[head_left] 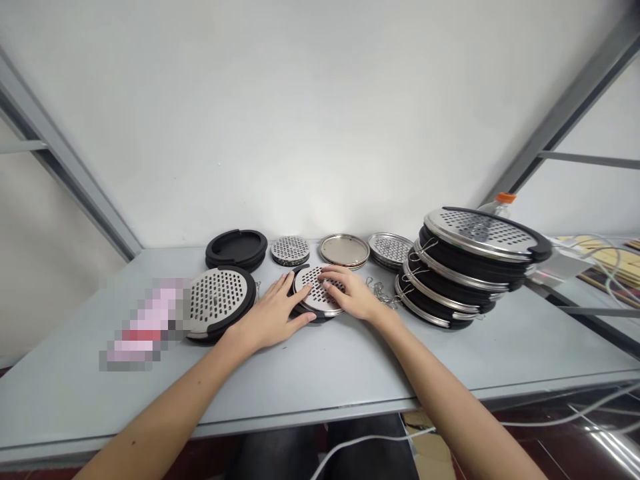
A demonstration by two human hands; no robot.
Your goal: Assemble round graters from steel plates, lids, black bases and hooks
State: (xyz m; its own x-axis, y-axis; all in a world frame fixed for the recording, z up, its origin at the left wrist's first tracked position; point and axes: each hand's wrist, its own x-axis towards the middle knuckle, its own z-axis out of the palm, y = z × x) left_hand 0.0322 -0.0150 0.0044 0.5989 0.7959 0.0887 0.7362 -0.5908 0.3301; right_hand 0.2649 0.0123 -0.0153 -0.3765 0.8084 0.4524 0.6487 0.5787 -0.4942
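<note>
A round perforated metal plate (316, 291) in a black rim lies on the table before me. My left hand (274, 312) spreads over its left side, with the thumb at the front of the rim and the index finger on the metal. Bent, separated fingers of my right hand (351, 292) touch the plate's top from the right. Just left of my left hand sits a similar plate in a black ring (219, 303). Small wire clips (381, 292) lie in a loose heap beyond my right hand.
A leaning stack of black-rimmed plates (470, 267) stands at right, an orange-capped bottle (504, 203) behind it. Along the wall lie black rings (237, 249), small perforated discs (291, 250), plain metal discs (345, 251) and larger perforated discs (391, 249). A pixelated pink item (150, 323) lies left.
</note>
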